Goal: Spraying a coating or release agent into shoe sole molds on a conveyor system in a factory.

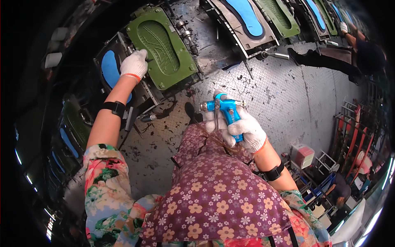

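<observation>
My right hand point(251, 131), in a white knit glove, is closed round the grip of a blue spray gun point(228, 112) in front of my apron. The gun lies sideways, its metal ends pointing left and right. My left hand point(134, 65), gloved too, is closed at the joint between the two halves of an opened mould. What its fingers hold, if anything, is hidden. Right of it is the green mould half point(186, 71), with a sole-shaped, patterned hollow. To its left, partly behind my hand and forearm, a blue sole point(110, 69) sits in the dark half.
Another opened mould with a blue sole point(247, 18) stands at the upper right, its handle point(276, 55) sticking out. More moulds line the left side. Dark scraps litter the metal floor point(284, 94). A co-worker point(368, 57) is at the far right, near red racks point(358, 148).
</observation>
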